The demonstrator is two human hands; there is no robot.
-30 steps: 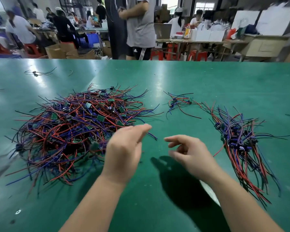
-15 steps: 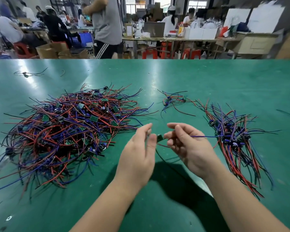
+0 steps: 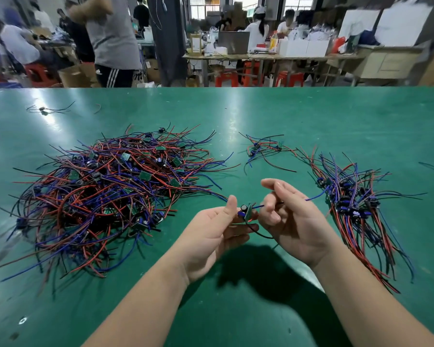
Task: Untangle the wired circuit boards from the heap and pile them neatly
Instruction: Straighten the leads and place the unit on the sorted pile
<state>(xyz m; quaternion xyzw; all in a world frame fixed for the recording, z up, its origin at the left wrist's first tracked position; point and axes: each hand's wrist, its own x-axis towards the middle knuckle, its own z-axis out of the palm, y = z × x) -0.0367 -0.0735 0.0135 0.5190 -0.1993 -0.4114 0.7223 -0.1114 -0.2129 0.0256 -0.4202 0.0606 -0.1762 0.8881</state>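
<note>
I have the circuit board [image 3: 246, 212] up off the counter [image 3: 311, 116], at the middle of my view, pinched between the thumb and fingers [image 3: 246, 227] of the left hand [image 3: 211, 234]. It is tilted, with the dark capacitor facing me. The right hand [image 3: 296, 221] sits just beside it at 3 o'clock. Its fingers [image 3: 269, 211] are loosely curled round the blue wire [image 3: 315, 196], which leaves the board, passes through that hand and comes out the far side.

What matters for the next move is that line. The board and its blue wire lie roughly along 9 to 3, and the free tip points at 2 to 3 o'clock, straight toward the neat pile [image 3: 356, 211]. A black wire [image 3: 261, 234] droops in a loop below the two hands, clear of the counter as far as I can tell. The heap [image 3: 110, 191] lies at 9 to 10 o'clock from the board. One blue strand from it reaches in behind my left thumb, and I cannot tell whether that strand belongs to this board.

The right hand is the nearer one to the pile, so I judge it should carry the piece over. The pile's wires run from about 11 to 5, so the piece will need turning to match. A small cluster [image 3: 263, 146] sits at 12 o'clock, well apart.
</note>
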